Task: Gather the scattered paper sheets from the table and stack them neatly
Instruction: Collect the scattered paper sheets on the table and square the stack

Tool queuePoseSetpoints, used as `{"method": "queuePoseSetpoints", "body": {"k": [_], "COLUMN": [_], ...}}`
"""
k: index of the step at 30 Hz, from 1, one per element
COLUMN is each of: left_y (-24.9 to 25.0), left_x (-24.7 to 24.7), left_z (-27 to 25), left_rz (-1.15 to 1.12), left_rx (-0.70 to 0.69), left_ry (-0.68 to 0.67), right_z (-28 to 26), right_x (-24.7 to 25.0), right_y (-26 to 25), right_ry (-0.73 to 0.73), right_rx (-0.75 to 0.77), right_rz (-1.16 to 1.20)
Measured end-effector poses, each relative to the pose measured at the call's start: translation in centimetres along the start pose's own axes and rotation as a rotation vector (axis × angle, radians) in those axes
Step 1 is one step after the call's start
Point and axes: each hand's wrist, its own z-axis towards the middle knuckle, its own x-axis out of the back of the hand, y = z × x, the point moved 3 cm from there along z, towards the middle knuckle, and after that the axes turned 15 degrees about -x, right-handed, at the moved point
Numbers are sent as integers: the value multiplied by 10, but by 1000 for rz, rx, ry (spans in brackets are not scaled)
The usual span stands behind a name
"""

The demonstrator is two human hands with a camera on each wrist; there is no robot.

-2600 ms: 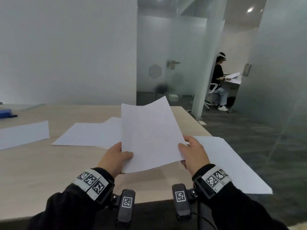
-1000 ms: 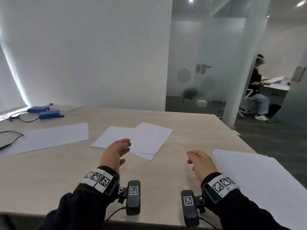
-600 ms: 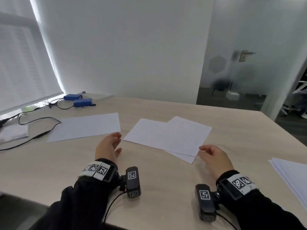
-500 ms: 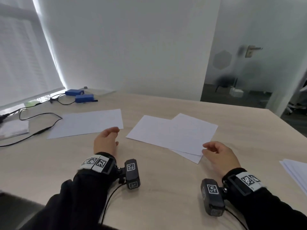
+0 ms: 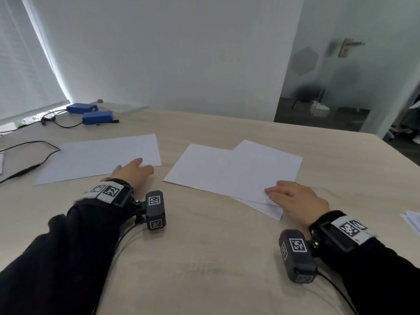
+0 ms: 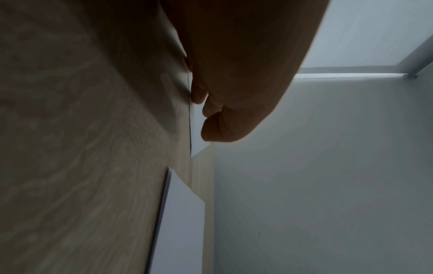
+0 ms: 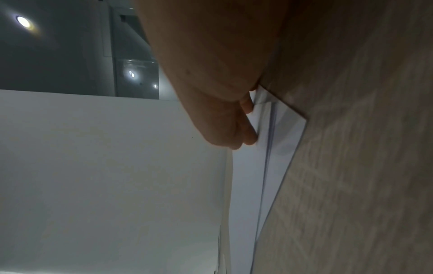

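Observation:
A single white sheet (image 5: pixel 100 158) lies on the left of the wooden table (image 5: pixel 204 258). My left hand (image 5: pixel 136 166) rests on its near right edge with fingers stretched out; in the left wrist view the fingertips (image 6: pixel 198 96) touch the sheet's edge (image 6: pixel 195 118). Overlapping white sheets (image 5: pixel 231 171) lie in the middle. My right hand (image 5: pixel 276 192) lies on their near right corner, its fingers (image 7: pixel 249 137) loosely bent and pressing down on the top sheet (image 7: pixel 267 148). The edge of a paper stack (image 5: pixel 411 220) shows at the far right.
Two blue boxes (image 5: pixel 97 116) with black cables (image 5: pixel 34 165) sit at the back left of the table. A white wall stands behind the table and a frosted glass door (image 5: pixel 341 69) at the back right. Bare tabletop lies between my forearms.
I have let go of the sheet I was holding up, and the view has swung left. Both hands moved forward: the left onto the left sheet, the right onto the overlapping sheets' corner.

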Motion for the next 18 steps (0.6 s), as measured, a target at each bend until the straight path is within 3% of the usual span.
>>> {"method": "queuePoseSetpoints", "body": {"k": [7, 11, 15, 18], "left_y": [0, 18, 25, 30], "left_x": [-4, -9, -17, -22], "left_z": [-16, -29, -39, -41], "left_rz": [264, 139, 84, 216], "left_rx": [-77, -128, -107, -124], "left_ry": [-107, 34, 7, -98], "right_z": [8, 11, 4, 4], "right_x": [11, 25, 30, 28], "right_y": [22, 42, 42, 40], "right_ry": [75, 98, 95, 80], "right_rx": [-107, -156, -167, -149], "right_rz": [154, 174, 138, 116]}}
